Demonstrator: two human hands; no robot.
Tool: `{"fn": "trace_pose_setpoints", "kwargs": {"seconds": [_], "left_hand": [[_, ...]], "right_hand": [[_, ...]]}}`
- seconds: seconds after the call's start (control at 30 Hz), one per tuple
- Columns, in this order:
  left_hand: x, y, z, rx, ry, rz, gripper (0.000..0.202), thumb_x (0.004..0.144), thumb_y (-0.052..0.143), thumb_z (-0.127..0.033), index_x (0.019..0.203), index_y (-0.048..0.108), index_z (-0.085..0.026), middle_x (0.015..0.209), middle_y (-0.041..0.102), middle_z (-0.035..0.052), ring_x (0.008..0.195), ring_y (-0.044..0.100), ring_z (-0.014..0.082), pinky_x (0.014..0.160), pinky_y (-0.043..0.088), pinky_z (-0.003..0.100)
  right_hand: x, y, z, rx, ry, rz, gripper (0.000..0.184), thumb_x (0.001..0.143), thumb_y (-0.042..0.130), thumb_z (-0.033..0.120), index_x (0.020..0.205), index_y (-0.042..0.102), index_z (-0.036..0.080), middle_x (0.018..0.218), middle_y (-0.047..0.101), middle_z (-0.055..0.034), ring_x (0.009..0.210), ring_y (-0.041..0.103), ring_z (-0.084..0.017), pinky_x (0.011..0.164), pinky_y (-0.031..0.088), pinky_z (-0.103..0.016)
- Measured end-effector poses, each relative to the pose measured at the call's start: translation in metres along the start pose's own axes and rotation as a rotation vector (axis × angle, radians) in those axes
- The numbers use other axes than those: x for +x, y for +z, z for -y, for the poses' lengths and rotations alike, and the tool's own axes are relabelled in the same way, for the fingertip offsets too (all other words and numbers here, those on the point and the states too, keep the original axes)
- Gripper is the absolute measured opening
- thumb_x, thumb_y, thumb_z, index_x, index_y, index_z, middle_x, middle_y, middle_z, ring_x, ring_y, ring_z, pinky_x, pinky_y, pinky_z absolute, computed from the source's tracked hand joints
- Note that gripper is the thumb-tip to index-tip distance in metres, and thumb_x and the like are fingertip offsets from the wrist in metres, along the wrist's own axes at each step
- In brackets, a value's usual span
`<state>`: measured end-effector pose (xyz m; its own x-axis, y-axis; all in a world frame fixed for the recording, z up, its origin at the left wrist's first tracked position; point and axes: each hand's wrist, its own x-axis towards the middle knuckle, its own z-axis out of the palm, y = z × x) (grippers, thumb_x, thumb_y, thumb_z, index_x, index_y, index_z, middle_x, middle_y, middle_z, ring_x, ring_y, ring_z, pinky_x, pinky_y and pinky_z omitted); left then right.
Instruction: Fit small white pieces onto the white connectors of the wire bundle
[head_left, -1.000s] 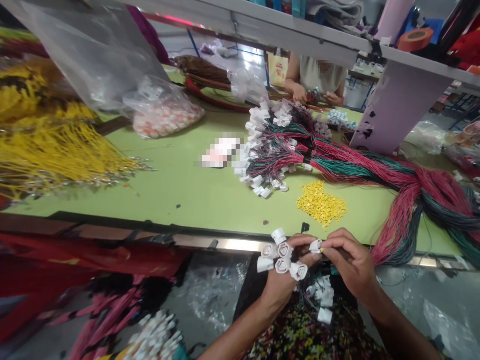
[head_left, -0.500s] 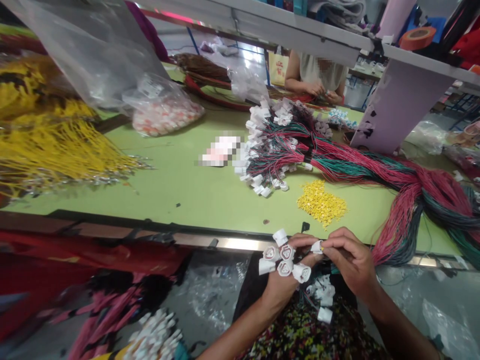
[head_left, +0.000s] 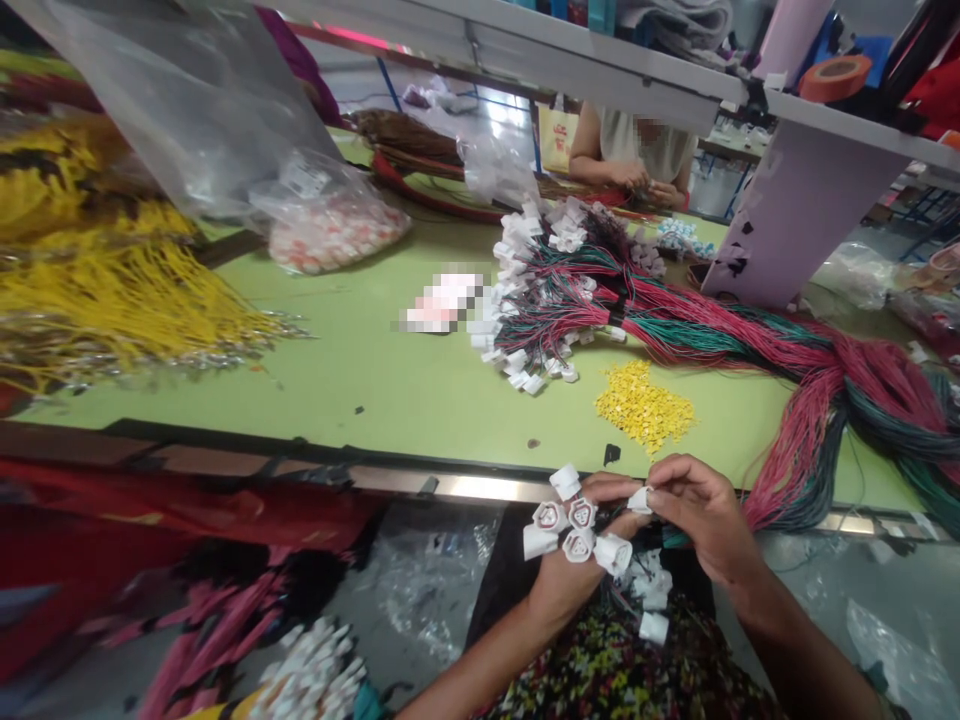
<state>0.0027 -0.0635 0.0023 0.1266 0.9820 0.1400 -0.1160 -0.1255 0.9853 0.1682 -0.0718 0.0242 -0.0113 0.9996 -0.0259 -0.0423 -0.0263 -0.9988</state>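
Fingers (head_left: pixel 682 473) on the right hand (head_left: pixel 709 525) are pinching a white plastic connector (head_left: pixel 640 499) above the near edge of the tabletop (head_left: pixel 420 420). The left hand (head_left: pixel 559 590) is clutching a bunch of white connectors (head_left: pixel 574 530), sitting slightly further right than before, its fingers mostly hidden, wires (head_left: pixel 619 595) vanishing underneath.

left hand (head_left: pixel 561 590), right hand (head_left: pixel 701 515): both bare | worn: dark floral-print garment (head_left: pixel 622 670)

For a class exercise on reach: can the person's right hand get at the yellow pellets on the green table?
Probably yes: the right hand sits just past the table edge, with nothing visible before the yellow pellets, though it pinches a white connector.
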Motion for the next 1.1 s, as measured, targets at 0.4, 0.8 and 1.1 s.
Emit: {"fn": "trace_pose_setpoints", "kwargs": {"seconds": [0.4, 0.8, 1.1], "left_hand": [[0.009, 0.0, -0.002, -0.1, -0.13, -0.006, 0.023, 0.07, 0.082, -0.026, 0.091, 0.074, -0.021, 0.095, 0.073, 0.0054, 0.083, 0.07, 0.0216, 0.08, 0.058, 0.037], [0.012, 0.01, -0.005, 0.098, -0.201, -0.121, 0.019, 0.081, 0.071, -0.033, 0.094, 0.075, -0.02, 0.087, 0.075, 0.0048, 0.082, 0.069, 0.0221, 0.079, 0.054, 0.035], [0.002, -0.009, -0.011, 0.198, -0.022, 0.127, 0.033, 0.071, 0.077, -0.022, 0.104, 0.074, -0.024, 0.102, 0.074, 0.0082, 0.098, 0.07, 0.028, 0.091, 0.057, 0.044]], "right_hand": [[-0.003, -0.016, 0.018, -0.385, -0.199, 0.097, 0.012, 0.089, 0.067, 0.025, 0.1, 0.072, 0.022, 0.094, 0.066, -0.004, 0.078, 0.063, -0.015, 0.069, 0.055, -0.028], [-0.028, -0.021, 0.025, -0.648, -0.319, 0.263, 0.029, 0.09, 0.074, 0.032, 0.118, 0.067, 0.026, 0.094, 0.068, -0.003, 0.069, 0.059, -0.014, 0.058, 0.049, -0.026], [-0.015, -0.001, 0.015, -0.468, -0.401, 0.074, 0.017, 0.09, 0.068, 0.017, 0.106, 0.069, 0.023, 0.096, 0.069, -0.004, 0.078, 0.066, -0.016, 0.069, 0.057, -0.028]]}}
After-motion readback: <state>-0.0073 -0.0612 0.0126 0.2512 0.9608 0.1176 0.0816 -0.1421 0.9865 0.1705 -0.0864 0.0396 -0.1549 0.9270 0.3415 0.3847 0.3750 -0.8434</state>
